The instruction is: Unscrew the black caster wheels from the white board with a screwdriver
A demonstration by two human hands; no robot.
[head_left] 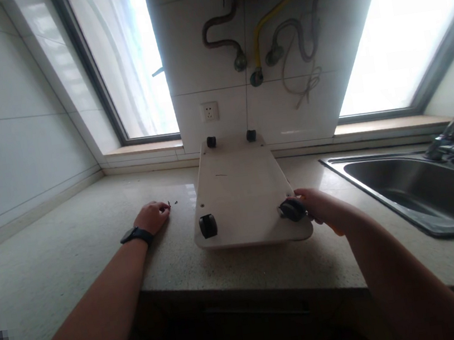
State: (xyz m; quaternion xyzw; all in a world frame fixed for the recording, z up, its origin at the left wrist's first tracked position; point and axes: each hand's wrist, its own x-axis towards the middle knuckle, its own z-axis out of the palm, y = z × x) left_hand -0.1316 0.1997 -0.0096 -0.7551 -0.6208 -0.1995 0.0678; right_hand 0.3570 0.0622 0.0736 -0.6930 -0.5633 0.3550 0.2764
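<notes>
A white board [240,190] lies upside down on the stone counter, with black caster wheels at its corners. My right hand [321,208] grips the near right caster [291,210] with closed fingers. The near left caster [208,225] stands free, and two more casters [211,142] sit at the far edge by the wall. My left hand [152,216], with a black watch on the wrist, rests on the counter left of the board with its fingers curled. Small dark screws [172,203] lie just beyond its fingertips.
A steel sink [419,188] with a tap [453,129] is set into the counter on the right. The tiled wall behind carries a socket [209,111] and several hoses [271,34], with a window on each side. The counter's front edge [252,287] runs below the board.
</notes>
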